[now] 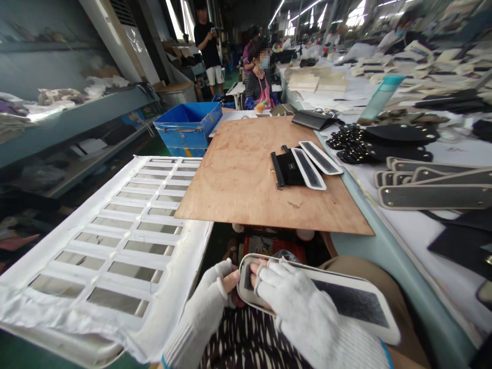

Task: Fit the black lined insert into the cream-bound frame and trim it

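A long oval-ended strip panel (349,300), with a pale border and a dark middle, lies tilted across my lap. My left hand (215,292), in a white fingerless knit glove, pinches its left end, the thumb at the rim and the other fingers mostly hidden below. Over the panel's left part comes my right hand (295,294), gloved the same way. Its fingertips press on the top face while the thumb goes down by the near edge, its tip hidden. Beyond my hands, a black flap piece (290,168) and two similar pale-bordered strips (321,157) lie on a wooden board (238,169).
A white slatted rack (126,230) stands at the left, with a blue bin (188,125) behind it. On the right-hand table (426,246) are stacked grey strips (434,184), black pieces with metal fittings (353,143) and a teal-capped bottle (380,100). Several people are farther back.
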{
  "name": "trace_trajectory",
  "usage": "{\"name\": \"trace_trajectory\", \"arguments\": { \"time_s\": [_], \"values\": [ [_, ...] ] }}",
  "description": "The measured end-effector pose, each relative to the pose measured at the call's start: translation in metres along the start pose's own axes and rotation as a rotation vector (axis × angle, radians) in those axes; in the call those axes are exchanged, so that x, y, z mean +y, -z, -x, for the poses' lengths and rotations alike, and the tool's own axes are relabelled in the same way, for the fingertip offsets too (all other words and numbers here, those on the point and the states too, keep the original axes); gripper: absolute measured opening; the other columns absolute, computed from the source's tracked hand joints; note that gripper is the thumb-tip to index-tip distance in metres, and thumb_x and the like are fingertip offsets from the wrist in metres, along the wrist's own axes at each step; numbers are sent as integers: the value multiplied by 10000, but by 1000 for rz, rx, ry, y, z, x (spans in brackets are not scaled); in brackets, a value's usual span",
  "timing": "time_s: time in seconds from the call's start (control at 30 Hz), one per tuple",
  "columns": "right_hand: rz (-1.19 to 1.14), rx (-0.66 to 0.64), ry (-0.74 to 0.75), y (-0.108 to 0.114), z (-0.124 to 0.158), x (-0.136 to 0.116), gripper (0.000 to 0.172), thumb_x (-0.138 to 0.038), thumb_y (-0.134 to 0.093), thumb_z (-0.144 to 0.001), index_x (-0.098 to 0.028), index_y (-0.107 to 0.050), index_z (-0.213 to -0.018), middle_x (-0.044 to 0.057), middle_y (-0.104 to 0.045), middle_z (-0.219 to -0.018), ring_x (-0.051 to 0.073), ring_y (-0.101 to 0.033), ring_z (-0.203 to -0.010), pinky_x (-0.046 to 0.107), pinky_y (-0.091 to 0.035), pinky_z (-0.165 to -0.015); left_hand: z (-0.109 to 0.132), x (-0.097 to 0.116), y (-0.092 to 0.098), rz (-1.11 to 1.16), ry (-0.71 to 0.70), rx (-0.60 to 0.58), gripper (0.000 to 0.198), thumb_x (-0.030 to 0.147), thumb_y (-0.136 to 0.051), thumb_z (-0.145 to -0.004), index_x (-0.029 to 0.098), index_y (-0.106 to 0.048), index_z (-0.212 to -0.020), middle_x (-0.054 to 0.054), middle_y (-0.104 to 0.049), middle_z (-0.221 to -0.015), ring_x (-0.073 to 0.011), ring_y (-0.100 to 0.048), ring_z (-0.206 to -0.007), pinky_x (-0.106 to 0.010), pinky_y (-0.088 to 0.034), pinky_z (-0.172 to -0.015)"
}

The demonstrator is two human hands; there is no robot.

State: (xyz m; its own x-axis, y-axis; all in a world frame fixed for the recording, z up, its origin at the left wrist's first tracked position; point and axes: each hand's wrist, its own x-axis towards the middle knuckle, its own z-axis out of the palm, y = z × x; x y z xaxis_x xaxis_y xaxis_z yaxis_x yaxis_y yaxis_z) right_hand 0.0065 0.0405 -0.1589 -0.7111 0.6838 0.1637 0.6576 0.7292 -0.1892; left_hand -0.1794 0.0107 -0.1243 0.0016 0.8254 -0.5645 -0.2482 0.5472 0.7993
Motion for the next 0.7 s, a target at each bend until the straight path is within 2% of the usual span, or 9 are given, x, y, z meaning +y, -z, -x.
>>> {"name": "trace_trajectory", "arguments": {
  "time_s": [0.17, 0.33, 0.53, 0.7],
  "values": [
    [-55, 7, 67, 27, -5, 0, 279, -240, -490, -980, -250, -701, -1163, 19, -701, -1270, 204, -626, -1133, 387, -478, -1023, -6, 13, 1, 48, 59, -160, 517, 544, -859, -560, 101, -639, -712, -44, -612, -611, -106, -544, -507, -224, -418, -493],
    [-99, 40, 57, 34, -5, -1, 270, -242, -506, -974, -237, -701, -1161, 8, -698, -1278, 211, -639, -1118, 381, -471, -1025, -10, 23, -2, -37, 123, -123, 438, 452, -871, -533, 118, -624, -670, -39, -618, -602, -121, -561, -488, -242, -440, -489],
    [-99, 96, 48, 25, -4, -2, 257, -265, -505, -997, -229, -686, -1176, 11, -711, -1249, 205, -645, -1104, 386, -469, -1032, -5, 39, -15, -170, 61, -94, 367, 451, -809, -603, 150, -606, -554, -20, -559, -467, -131, -514, -463, -254, -392, -482],
    [-53, 161, -18, -6, -5, -4, 235, -216, -542, -959, -241, -700, -1130, -2, -740, -1177, 225, -665, -1075, 419, -515, -1008, -6, 37, -19, -305, 15, -57, 337, 368, -754, -669, 161, -582, -467, -14, -519, -393, -132, -497, -438, -261, -401, -509]
  ]
}}
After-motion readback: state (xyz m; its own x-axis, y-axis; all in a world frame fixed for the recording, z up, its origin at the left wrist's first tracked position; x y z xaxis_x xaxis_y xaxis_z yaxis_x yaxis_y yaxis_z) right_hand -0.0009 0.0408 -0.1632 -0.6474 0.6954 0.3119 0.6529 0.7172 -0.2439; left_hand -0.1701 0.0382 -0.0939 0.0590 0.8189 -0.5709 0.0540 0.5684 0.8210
